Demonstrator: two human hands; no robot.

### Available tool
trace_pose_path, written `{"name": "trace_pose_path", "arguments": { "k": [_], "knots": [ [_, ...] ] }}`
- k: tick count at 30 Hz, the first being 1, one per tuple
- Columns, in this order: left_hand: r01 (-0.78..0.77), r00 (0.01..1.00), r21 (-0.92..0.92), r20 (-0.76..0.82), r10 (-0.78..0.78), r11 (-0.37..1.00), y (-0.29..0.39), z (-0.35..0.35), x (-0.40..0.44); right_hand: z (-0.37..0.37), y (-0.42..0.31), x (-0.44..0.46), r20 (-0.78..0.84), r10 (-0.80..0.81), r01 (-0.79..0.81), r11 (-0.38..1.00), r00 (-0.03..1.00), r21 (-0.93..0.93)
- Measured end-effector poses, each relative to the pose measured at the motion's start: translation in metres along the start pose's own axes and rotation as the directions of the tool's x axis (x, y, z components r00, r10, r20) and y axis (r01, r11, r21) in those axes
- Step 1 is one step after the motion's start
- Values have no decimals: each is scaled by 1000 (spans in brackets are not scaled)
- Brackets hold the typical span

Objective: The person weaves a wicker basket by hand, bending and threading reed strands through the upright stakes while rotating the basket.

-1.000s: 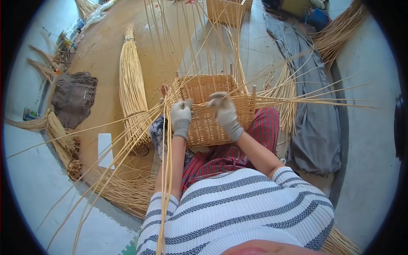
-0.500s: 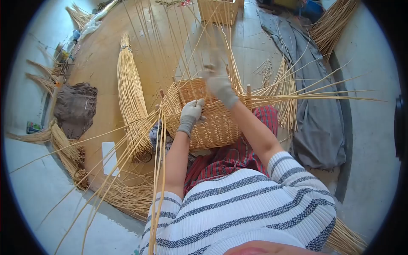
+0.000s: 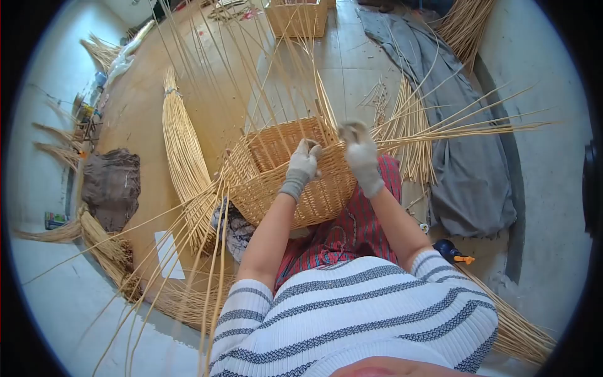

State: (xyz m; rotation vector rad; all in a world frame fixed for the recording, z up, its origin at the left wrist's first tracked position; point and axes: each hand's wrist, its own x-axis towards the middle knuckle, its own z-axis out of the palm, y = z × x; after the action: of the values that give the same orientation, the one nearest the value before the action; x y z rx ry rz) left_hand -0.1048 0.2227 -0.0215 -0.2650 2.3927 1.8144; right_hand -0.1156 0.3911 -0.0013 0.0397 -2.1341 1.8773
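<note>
A woven wicker basket point(image 3: 295, 198) rests tilted against my lap, with long loose canes standing up from its rim and fanning out to both sides. My left hand point(image 3: 305, 162), in a pale glove, pinches at the front rim near the middle, closed on the rim or a cane there. Beside the rim's right corner is my right hand point(image 3: 359, 154), also gloved. Its fingers are curled and blurred, so what they hold, if anything, cannot be made out.
A tied bundle of canes point(image 3: 182, 138) lies left of the basket. Behind stands another basket point(image 3: 295, 20). Grey cloth point(image 3: 471, 169) lies at the right, with loose canes point(image 3: 411, 151) beside it. A dark cloth point(image 3: 113, 185) and white sheet point(image 3: 168, 254) are at the left.
My left hand has shifted right along the front rim. My right hand went up over the basket and has come back down at the right corner. The basket has turned slightly.
</note>
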Motion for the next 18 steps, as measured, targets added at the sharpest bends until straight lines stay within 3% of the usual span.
{"name": "trace_pose_path", "arguments": {
  "k": [1, 2, 3, 4, 5, 6, 7, 9, 11, 12, 13, 14, 15, 16, 17, 18],
  "knots": [
    [-101, 992, 174, -58, 113, 979, -16, 5, 7, 19, -19, 23, 35, -309, 311, 939, 950, -145],
    [-192, 957, 229, -172, 234, 954, -12, 8, 1, 39, -35, 43, 115, -565, 574, 774, 817, -269],
    [-173, 962, 235, -166, 215, 956, -14, 8, -4, 62, -28, 64, 195, -601, 628, 704, 775, -331],
    [-61, 979, 213, -179, 100, 975, -12, 7, -1, 74, -22, 79, 276, -636, 689, 614, 721, -385],
    [37, 983, 187, -186, -2, 982, -7, 6, 6, 62, -31, 77, 269, -640, 689, 609, 719, -393],
    [-90, 977, 153, -180, 117, 984, -14, 5, 9, 38, -49, 69, 85, -387, 394, 915, 918, -90],
    [-97, 978, 138, -170, 120, 986, -8, 6, 10, 13, -57, 56, 24, -29, 22, 962, 999, 273],
    [88, 990, 123, -121, -73, 989, 4, 8, 6, -48, 6, 23, -43, 118, -99, 945, 992, 310],
    [33, 997, 143, -76, -22, 989, -2, 9, 8, -85, 0, -25, -52, 259, -262, 964, 964, -50],
    [129, 983, 11, -132, -126, 992, 22, 9, -7, -94, -18, -26, -58, 262, -266, 962, 963, -62],
    [223, 956, -115, -169, -240, 968, 38, 10, -24, -98, -47, -30, 78, 256, -243, 959, 964, -145],
    [227, 959, -104, -152, -241, 968, 41, 14, -40, -98, -65, -32, 207, 252, -208, 955, 945, -214],
    [-69, 943, 114, -316, 102, 991, 45, 16, -52, -92, -69, -24, 189, 250, -210, 955, 950, -209],
    [-314, 805, 358, -390, 446, 879, 50, 17, -59, -85, -71, -10, 170, -218, 269, 878, 961, -396],
    [-314, 809, 358, -384, 445, 879, 57, 19, -60, -82, -71, 2, 253, -618, 636, 542, 744, -549],
    [-296, 859, 502, -232, 456, 812, 64, 21, -58, -83, -63, 11, 256, -616, 637, 541, 745, -549]
  ]
}}
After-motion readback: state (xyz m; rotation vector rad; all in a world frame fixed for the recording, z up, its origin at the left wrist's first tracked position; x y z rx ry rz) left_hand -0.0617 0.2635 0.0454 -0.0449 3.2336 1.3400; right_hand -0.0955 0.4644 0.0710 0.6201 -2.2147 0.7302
